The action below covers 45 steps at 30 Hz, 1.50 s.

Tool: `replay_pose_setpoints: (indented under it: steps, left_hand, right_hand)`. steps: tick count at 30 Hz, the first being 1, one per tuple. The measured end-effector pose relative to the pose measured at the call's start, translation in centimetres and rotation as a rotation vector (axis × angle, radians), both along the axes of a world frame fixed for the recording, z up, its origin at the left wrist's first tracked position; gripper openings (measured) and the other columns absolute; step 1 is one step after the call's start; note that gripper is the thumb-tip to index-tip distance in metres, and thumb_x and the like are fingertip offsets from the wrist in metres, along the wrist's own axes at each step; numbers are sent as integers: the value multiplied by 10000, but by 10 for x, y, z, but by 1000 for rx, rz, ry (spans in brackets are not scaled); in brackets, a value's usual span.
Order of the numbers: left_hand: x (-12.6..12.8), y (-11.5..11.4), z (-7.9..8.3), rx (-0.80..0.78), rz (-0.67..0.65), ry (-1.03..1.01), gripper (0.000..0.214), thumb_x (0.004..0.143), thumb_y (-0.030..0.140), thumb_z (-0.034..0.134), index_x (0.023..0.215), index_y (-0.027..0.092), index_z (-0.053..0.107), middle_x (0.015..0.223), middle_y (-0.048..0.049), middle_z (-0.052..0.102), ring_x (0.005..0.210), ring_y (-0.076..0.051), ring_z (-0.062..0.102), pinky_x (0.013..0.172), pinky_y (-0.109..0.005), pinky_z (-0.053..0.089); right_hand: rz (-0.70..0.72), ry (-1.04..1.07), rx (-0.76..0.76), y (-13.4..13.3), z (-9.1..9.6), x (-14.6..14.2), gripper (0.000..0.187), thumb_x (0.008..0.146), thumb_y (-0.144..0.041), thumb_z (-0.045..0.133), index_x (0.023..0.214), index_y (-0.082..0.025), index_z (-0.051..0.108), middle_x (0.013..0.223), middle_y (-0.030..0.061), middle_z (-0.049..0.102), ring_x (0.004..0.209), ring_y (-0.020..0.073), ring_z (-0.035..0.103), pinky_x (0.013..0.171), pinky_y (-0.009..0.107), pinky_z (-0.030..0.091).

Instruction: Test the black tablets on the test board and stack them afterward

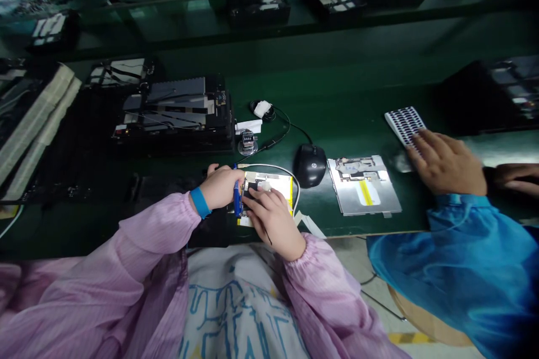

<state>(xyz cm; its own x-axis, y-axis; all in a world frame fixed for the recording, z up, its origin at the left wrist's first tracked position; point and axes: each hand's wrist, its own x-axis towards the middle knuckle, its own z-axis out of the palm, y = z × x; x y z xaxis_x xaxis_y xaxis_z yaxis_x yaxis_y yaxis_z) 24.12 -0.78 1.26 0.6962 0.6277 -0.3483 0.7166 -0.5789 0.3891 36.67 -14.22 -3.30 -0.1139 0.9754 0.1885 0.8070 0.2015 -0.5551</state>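
Green workbench (pixel 349 123), trays of parts along it and on a shelf beyond. Person's left hand (pixel 219 188) clamped on blue tool (pixel 238 199), tip down at panel (pixel 269 182). Right hand (pixel 272 221) holds same panel down, fingers over its middle. Hands together, close over panel, which lies on bench right under both. White cable (pixel 297 190) loops from panel past right hand. Mouse (pixel 309 165) just beyond right hand, silver plate (pixel 362 185) further right. Black tray (pixel 172 115) left of left hand. Far right, co-worker's hand (pixel 446 162), blue sleeve (pixel 463 258), resting on dotted sheet (pixel 404 126).
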Motion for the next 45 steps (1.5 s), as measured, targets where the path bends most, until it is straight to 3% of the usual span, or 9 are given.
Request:
replay_pose_setpoints:
  steps: [14,19,23,25,29,32,35,40,45]
  left_hand:
    - [-2,0,-5,24,-7,-41,71,679,150,556,662,196,504,702,2,656,827,-226,566,946,-468,244]
    - [-5,3,0,-17,44,-165,135,718,169,555,639,194,448,671,-3,615,725,-197,565,852,-410,356]
    - [-15,-1,15,-52,218,-536,240,790,222,547,647,207,355,704,-7,623,667,-151,558,676,-289,418]
    - [-22,-8,23,-42,239,-648,259,807,241,562,662,209,350,740,-12,638,656,-137,554,634,-263,417]
    - [-27,-29,30,-128,125,-648,225,825,245,566,687,200,394,802,-34,666,662,-132,569,629,-258,429]
    - [-24,-39,29,-274,38,-614,135,833,252,561,758,191,466,863,-53,674,755,-158,610,695,-279,455]
    - [-22,-43,26,-405,37,-629,70,845,246,540,851,182,513,822,-38,660,760,-157,615,705,-277,464]
    - [-26,-41,28,-462,117,-611,95,791,231,597,806,177,520,688,20,591,604,-116,548,600,-236,433]
    - [-32,-34,24,-252,193,-459,122,742,172,627,696,175,514,617,42,543,562,-107,495,566,-228,385]
  right_hand:
    - [5,-122,-14,5,0,-7,380,934,-322,460,1277,-185,548,1268,106,583,1174,290,468,1034,494,298]
    - [1,-127,-27,6,3,-7,370,932,-305,461,1265,-172,554,1263,114,583,1164,293,474,1028,501,305]
    - [72,42,14,1,7,3,370,941,-290,446,1283,-175,527,1259,114,578,1164,258,488,1028,476,332]
    - [17,183,61,-3,11,7,310,943,-289,443,1185,-169,594,1102,113,636,1040,239,550,941,446,405]
    - [-229,610,35,-11,21,13,209,913,-299,497,842,-184,657,785,53,658,760,184,600,705,334,481]
    - [-218,962,-96,-13,28,15,157,880,-312,554,835,-202,658,741,12,676,705,151,629,670,285,502]
    - [-163,1143,-181,-11,30,12,143,852,-318,595,893,-210,679,757,1,691,711,140,651,705,282,522]
    - [-201,1141,-168,-6,20,0,167,809,-299,641,944,-202,655,719,-4,686,691,144,664,683,278,534]
    - [-310,852,-48,-4,9,-2,117,824,-269,608,900,-191,651,764,24,696,719,158,658,697,292,531]
